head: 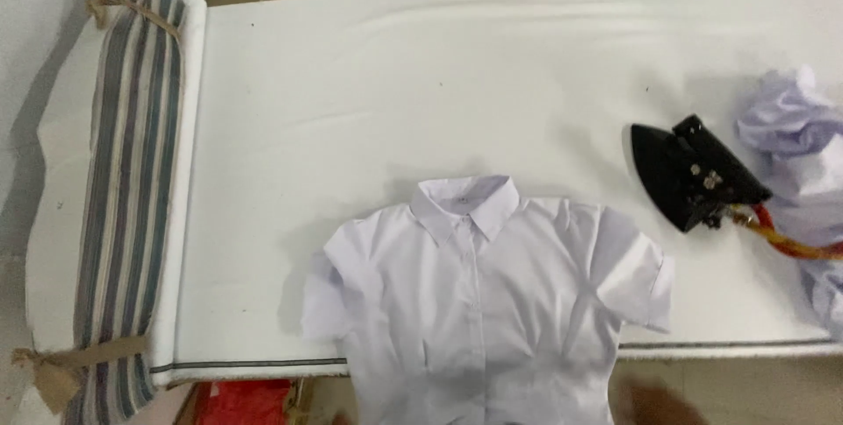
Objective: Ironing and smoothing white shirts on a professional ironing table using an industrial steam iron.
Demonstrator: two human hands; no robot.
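A blurred dark shape, maybe a hand [654, 403], sat at the bottom edge just right of the shirt hem; couldn't tell which hand or its grip. No other hand showed. White short-sleeved shirt [479, 302] lay front-up, buttoned, collar pointing away, lower part hanging over the near edge of the white padded table [395, 100]. Red item [241, 401] showed under the table, bottom left. Black iron [694, 175] rested w/ an orange-red cord [786, 239] right of the shirt, apart from it. Crumpled white cloth [803, 153] just beyond the iron. Striped rolled cloth [132, 179], tied at both ends, lay along the left end.
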